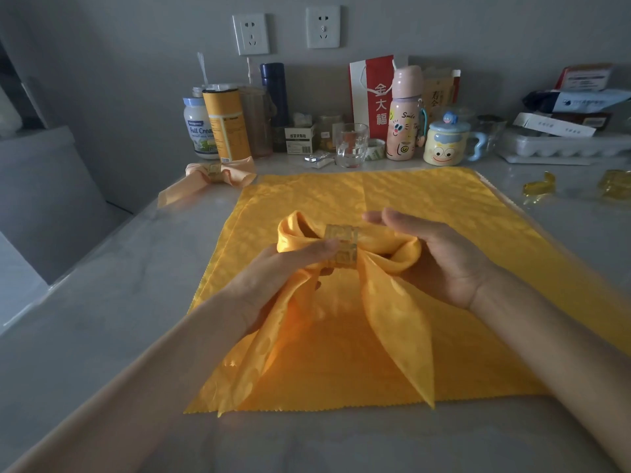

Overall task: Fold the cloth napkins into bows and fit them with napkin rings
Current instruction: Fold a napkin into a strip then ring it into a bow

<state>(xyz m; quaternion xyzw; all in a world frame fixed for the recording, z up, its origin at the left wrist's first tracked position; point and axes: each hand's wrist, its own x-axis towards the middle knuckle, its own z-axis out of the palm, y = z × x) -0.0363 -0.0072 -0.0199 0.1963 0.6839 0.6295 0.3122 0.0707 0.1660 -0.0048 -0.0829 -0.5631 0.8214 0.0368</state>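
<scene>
A yellow napkin folded into a bow is lifted above a flat yellow napkin spread on the table. A clear gold-patterned napkin ring sits around the bow's middle. My left hand grips the bow's left side, thumb against the ring. My right hand cups the right loop from behind, fingers nearly straight. The bow's two tails hang down toward me. A finished pale-orange bow with its ring lies at the far left of the table.
Two loose yellow napkin rings lie at the right. Along the wall stand tins, bottles, a glass mug, a cartoon cup, a red bag and boxes. The table's left edge runs diagonally.
</scene>
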